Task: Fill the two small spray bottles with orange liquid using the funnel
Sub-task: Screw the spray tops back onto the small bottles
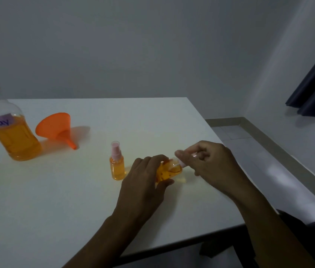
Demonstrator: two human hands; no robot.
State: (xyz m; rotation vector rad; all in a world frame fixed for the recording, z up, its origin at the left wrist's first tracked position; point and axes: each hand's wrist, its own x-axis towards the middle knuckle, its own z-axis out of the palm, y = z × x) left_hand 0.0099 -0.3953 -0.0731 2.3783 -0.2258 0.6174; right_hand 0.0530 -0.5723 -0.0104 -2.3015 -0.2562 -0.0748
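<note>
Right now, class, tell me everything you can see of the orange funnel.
The orange funnel looks like plastic: a wide cone narrowing to a short spout. It lies on its side on the white table, spout tip down on the surface, just right of the large bottle.

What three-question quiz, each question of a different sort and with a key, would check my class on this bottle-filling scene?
1. True or false: the funnel lies on its side on the table, beside the large bottle.
2. Which does the left hand grip? A) the funnel B) the tilted small spray bottle C) the large bottle
3. Short answer: what does the right hand pinch?
Key: 1 true; 2 B; 3 the spray top of the tilted small spray bottle.
</note>
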